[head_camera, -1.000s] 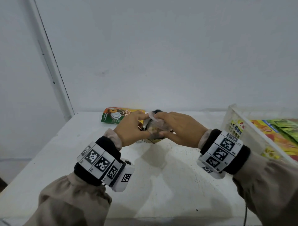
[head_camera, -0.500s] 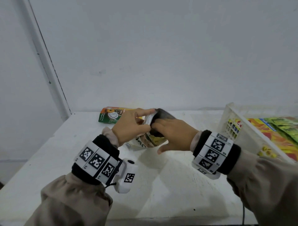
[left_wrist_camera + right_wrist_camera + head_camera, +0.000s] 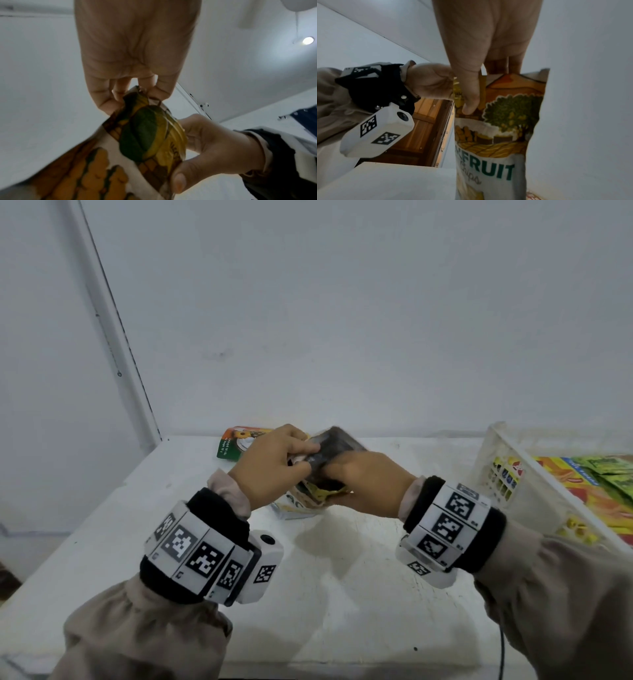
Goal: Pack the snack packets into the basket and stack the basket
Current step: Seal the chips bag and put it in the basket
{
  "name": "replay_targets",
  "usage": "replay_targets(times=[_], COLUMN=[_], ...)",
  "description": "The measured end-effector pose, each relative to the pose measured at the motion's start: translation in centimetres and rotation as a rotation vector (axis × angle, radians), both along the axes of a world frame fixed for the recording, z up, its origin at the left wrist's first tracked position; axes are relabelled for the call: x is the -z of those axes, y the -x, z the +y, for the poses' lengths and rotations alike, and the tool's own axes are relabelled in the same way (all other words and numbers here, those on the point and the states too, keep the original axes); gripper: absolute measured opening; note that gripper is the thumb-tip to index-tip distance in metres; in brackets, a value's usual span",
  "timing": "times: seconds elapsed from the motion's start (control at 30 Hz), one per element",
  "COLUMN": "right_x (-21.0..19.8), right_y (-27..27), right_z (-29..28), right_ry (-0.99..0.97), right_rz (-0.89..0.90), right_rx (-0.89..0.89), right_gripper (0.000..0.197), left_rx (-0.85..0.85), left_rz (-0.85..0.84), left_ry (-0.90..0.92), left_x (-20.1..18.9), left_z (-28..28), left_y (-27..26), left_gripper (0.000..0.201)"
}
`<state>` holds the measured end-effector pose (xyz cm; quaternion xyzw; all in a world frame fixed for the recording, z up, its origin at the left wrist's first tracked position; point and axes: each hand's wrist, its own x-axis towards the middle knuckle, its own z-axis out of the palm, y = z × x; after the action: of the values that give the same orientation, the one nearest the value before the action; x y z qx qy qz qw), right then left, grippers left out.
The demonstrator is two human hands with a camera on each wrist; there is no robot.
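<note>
Both hands hold one jackfruit chips packet (image 3: 322,470) upright over the middle of the white table (image 3: 342,594). My left hand (image 3: 274,463) pinches its top edge from the left; the left wrist view shows those fingers curled on the packet (image 3: 145,135). My right hand (image 3: 366,484) grips the packet's right side, its thumb pressed on the printed front (image 3: 496,135). A green and orange packet (image 3: 236,441) lies flat at the table's back, behind the left hand. The white basket (image 3: 507,474) at the right edge holds several colourful packets (image 3: 589,484).
A white wall rises straight behind the table. A vertical white frame (image 3: 113,337) runs down at the left. The table's left edge drops off to the floor. A thin cable (image 3: 500,655) hangs near the front right.
The hands have shifted their hold on the packet: the left fingers now curl over its top edge, the right hand wraps its side. The packet stands slightly higher and more upright.
</note>
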<state>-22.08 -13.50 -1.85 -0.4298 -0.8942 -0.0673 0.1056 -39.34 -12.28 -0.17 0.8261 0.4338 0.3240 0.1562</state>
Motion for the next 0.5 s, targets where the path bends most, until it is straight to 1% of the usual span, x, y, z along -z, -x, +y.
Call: replay_targets(times=[0.07,0.1,0.13,0.17,0.23,0.3,0.33,0.4,0.43,0.47,0.5], right_x=[0.7,0.8,0.7,0.4,-0.6,-1.6,-1.8,-1.6,-1.1,-0.6,0.2], right_y=[0.6,0.7,0.6,0.2,-1.4,-3.8,-5.2,-8.2,-9.9,-11.4,-13.0], right_z=[0.6,0.9,0.9,0.8,0.1,-0.6,-0.9,-0.7,-0.2,0.3,1.0], right_ry=[0.039,0.058,0.089,0.125,0.149,0.084,0.078,0.167,0.244,0.331,0.426], right_rz=[-0.138,-0.177,-0.171,-0.111,0.137,0.401,0.508,0.657,0.671,0.617,0.491], right_rx=[0.001,-0.002,-0.013,-0.034,-0.118,-0.147,-0.1,0.075,0.184,0.311,0.454], right_gripper=[0.039,0.043,0.05,0.058,0.069,0.068,0.065,0.056,0.052,0.049,0.05], left_rx=[0.015,0.014,0.006,-0.003,0.002,0.005,-0.004,-0.017,-0.017,-0.012,-0.004], left_rz=[-0.002,-0.003,0.0,0.008,0.017,0.03,0.044,0.069,0.076,0.082,0.089], left_ry=[0.011,0.02,0.022,0.016,-0.009,0.004,0.019,0.023,0.02,0.013,0.007], left_x=[0.2,0.4,0.4,0.5,0.5,0.5,0.5,0.5,0.6,0.6,0.6], left_z=[-0.1,-0.2,-0.2,-0.2,-0.3,-0.4,-0.4,-0.3,-0.3,-0.3,-0.4], left_y=[-0.1,-0.1,-0.1,0.0,0.2,0.4,0.6,0.6,0.5,0.4,0.3], left_gripper=[0.034,0.039,0.041,0.041,0.048,0.06,0.063,0.067,0.067,0.067,0.067])
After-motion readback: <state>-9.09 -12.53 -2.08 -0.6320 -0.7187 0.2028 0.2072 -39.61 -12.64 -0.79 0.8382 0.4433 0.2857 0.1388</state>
